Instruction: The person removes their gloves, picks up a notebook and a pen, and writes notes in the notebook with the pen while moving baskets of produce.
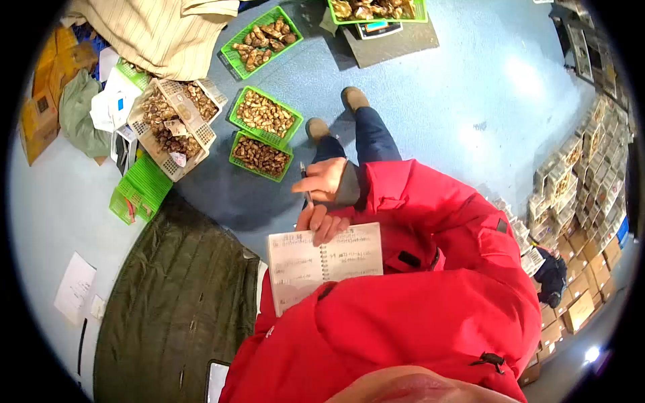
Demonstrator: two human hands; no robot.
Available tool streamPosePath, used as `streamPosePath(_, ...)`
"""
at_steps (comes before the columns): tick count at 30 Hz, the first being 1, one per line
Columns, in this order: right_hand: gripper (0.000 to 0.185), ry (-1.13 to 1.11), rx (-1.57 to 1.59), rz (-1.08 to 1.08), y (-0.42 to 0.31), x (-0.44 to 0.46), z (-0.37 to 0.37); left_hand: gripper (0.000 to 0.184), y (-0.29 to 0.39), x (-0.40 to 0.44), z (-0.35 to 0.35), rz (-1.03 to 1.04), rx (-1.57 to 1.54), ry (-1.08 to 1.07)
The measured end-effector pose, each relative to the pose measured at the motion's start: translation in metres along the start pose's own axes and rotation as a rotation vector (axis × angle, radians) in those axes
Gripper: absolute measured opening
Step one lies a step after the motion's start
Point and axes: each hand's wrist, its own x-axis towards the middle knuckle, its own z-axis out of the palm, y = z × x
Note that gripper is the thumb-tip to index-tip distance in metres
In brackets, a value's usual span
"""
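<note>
My right hand [322,178], at the end of a red sleeve with a dark cuff, is closed around a slim pen [303,172]. The pen's lower end reaches close to the fingers of my left hand [324,224]. Those fingers curl over the top edge of an open spiral notebook [295,267], gripping it; the rest of that hand is hidden. Handwritten lines cover parts of both pages, too small to read. Beyond my hands, green baskets hold mushrooms: a lower basket [281,177] of dark ones, a middle basket [235,118] of paler ones and a farther basket [234,65] of long-stemmed ones.
Another mushroom basket [420,15] stands on a scale [380,30] at the top. Left are a cream crate [199,168], a green crate [158,176] and a dark quilted cover [181,302]. Stacked crates [564,181] and cardboard boxes [579,310] line the right.
</note>
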Motion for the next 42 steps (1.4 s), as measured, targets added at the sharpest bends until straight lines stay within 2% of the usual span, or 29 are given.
streamPosePath(1,0.029,0.013,-0.021,0.001,0.000,-0.008,-0.008,0.043,-0.007,0.005,0.011,-0.014,0.001,0.100)
streamPosePath(5,0.025,0.113,-0.088,0.011,-0.007,-0.026,-0.026,0.042,-0.020,0.015,0.008,-0.092,0.101,0.048)
streamPosePath(7,0.023,0.152,-0.109,0.021,-0.010,-0.029,-0.038,0.044,-0.025,0.007,-0.007,0.002,0.238,0.306)
streamPosePath(9,0.020,0.155,-0.119,0.052,-0.015,-0.029,-0.050,0.049,-0.023,0.017,0.010,-0.117,0.320,0.217)
streamPosePath(10,0.018,0.137,-0.135,0.150,-0.018,-0.029,-0.060,0.053,-0.023,0.022,0.018,-0.173,0.365,0.167)
streamPosePath(11,0.020,0.314,-0.099,0.188,-0.015,-0.034,-0.064,0.052,-0.025,0.026,0.029,-0.167,0.357,0.145)
streamPosePath(12,0.019,0.305,-0.014,0.277,-0.020,-0.034,-0.080,0.051,-0.026,0.028,0.041,-0.161,0.350,0.119)
streamPosePath(13,0.016,0.407,0.149,0.287,-0.023,-0.036,-0.095,0.050,-0.024,0.027,0.042,-0.142,0.291,0.037)
streamPosePath(14,0.016,0.485,0.054,0.331,-0.034,-0.040,-0.110,0.049,-0.022,0.028,0.044,-0.126,0.235,-0.055)
streamPosePath(15,0.021,0.567,0.112,0.399,-0.038,-0.042,-0.118,0.049,-0.020,0.031,0.049,-0.106,0.240,-0.129)
streamPosePath(16,0.024,0.661,0.354,0.472,-0.048,-0.049,-0.128,0.050,-0.018,0.026,0.060,-0.078,0.213,-0.070)
streamPosePath(17,0.029,0.721,0.565,0.497,-0.055,-0.052,-0.139,0.050,-0.016,0.023,0.064,-0.060,0.196,-0.126)
streamPosePath(19,0.032,0.793,0.730,0.547,-0.093,-0.054,-0.158,0.050,-0.008,0.021,0.071,-0.010,0.195,-0.188)
streamPosePath(21,0.031,0.748,0.888,0.566,-0.132,-0.058,-0.163,0.050,-0.004,0.015,0.087,0.068,0.165,-0.198)
streamPosePath(22,0.030,0.699,0.945,0.545,-0.146,-0.059,-0.160,0.050,-0.001,0.011,0.088,0.160,0.167,-0.126)
streamPosePath(23,0.028,0.610,0.969,0.503,-0.155,-0.061,-0.153,0.050,0.005,0.012,0.093,0.139,0.183,-0.209)
streamPosePath(27,0.023,0.382,1.138,0.570,-0.216,-0.064,-0.116,0.047,0.028,0.004,0.099,0.062,0.202,-0.449)
streamPosePath(28,0.022,0.347,1.132,0.586,-0.224,-0.064,-0.108,0.047,0.031,0.003,0.103,0.074,0.205,-0.428)
streamPosePath(30,0.020,0.379,1.069,0.530,-0.243,-0.065,-0.090,0.047,0.034,-0.010,0.106,0.098,0.204,-0.374)
streamPosePath(31,0.019,0.386,1.064,0.466,-0.251,-0.066,-0.081,0.047,0.038,-0.010,0.108,0.075,0.214,-0.457)
streamPosePath(34,0.018,0.421,1.001,0.396,-0.249,-0.061,-0.057,0.045,0.043,-0.022,0.111,0.131,0.255,-0.422)
streamPosePath(35,0.022,0.316,0.968,0.434,-0.253,-0.056,-0.061,0.046,0.047,-0.026,0.111,0.113,0.260,-0.451)
streamPosePath(36,0.018,0.300,0.993,0.498,-0.243,-0.059,-0.056,0.046,0.049,-0.025,0.109,0.099,0.241,-0.478)
streamPosePath(42,0.009,0.372,0.981,0.599,-0.256,-0.045,-0.038,0.047,0.059,-0.035,0.104,0.057,0.282,-0.505)
